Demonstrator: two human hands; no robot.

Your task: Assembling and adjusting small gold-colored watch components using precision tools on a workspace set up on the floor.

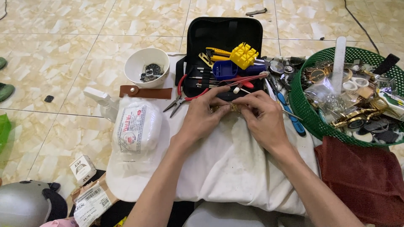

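Both hands pinching, perhaps, gold watch

Both hands, left hand and right hand, pinch a gold watch band over a white cloth, between an open tool case and a green basket

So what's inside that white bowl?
The white bowl holds a dark round watch part with small dark metal bits heaped around it, off to the left of both hands. Whatever lies underneath that little pile is covered, so it cannot be seen.
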